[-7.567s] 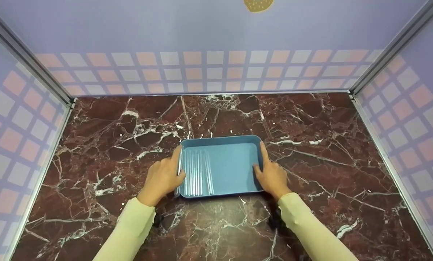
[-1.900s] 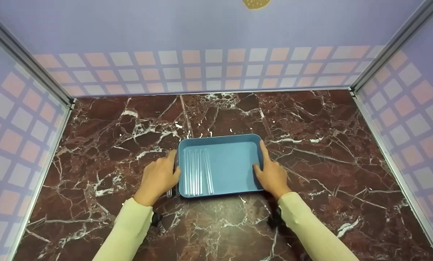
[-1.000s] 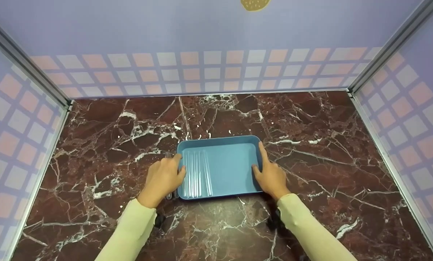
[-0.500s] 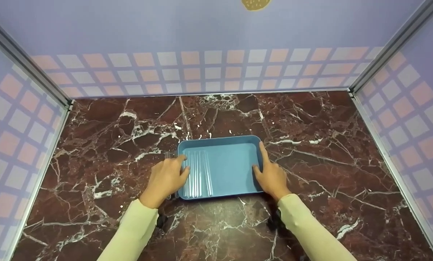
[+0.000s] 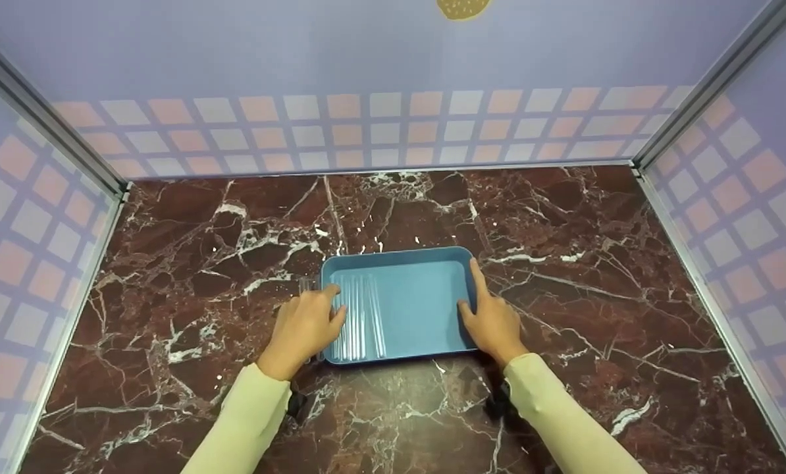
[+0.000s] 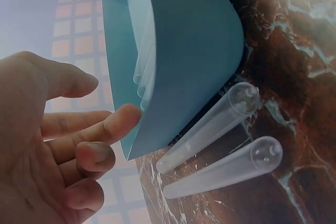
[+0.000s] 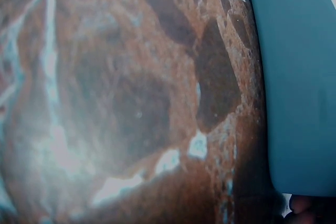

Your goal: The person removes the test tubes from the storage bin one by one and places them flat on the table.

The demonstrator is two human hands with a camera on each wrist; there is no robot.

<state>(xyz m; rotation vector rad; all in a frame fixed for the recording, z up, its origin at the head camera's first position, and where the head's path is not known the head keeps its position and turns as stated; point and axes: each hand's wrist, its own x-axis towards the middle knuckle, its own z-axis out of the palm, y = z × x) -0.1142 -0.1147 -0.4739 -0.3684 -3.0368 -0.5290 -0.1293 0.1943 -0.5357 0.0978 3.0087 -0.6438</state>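
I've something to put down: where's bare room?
Bare: tabletop between blue tray and back wall, and right of the right grip; also inside, right of the tubes. Crowded: the tray's left edge, with left grip and two outside tubes.

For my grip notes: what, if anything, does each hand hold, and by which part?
The right hand holds the tray by its right wall; the left hand is open and appears to hold nothing.

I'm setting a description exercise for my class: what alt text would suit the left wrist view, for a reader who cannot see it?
A left hand, thumb spread from its fingers, reaches toward the rim of a blue tray holding clear test tubes. Beside the tray, two more test tubes lie on a reddish-brown marbled surface.
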